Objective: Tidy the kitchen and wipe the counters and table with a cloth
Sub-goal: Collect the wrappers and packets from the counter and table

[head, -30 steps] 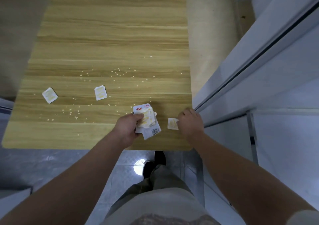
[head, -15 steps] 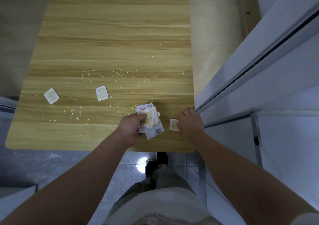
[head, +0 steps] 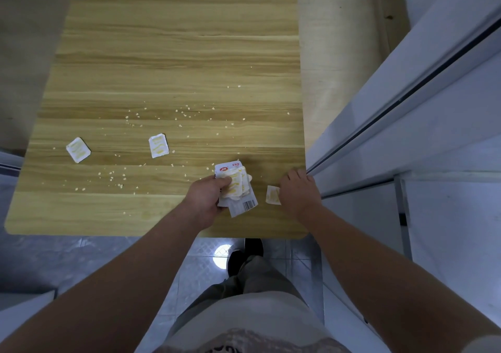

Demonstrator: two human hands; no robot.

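Although a second has passed, the left hand [head: 204, 201] still grips the bundle of white, yellow-smeared paper wrappers [head: 235, 187] at the front of the light wooden bench [head: 176, 41]. The right hand [head: 298, 193] still covers one edge of the small white square wrapper [head: 272, 195] lying flat beside it, and whether its fingers pinch it cannot be told. Collection therefore appears unadvanced, with scattered pale crumbs [head: 113, 175] left to wipe; the bundle's long axis runs near-to-far, barcode end toward the person, red-logo end away.
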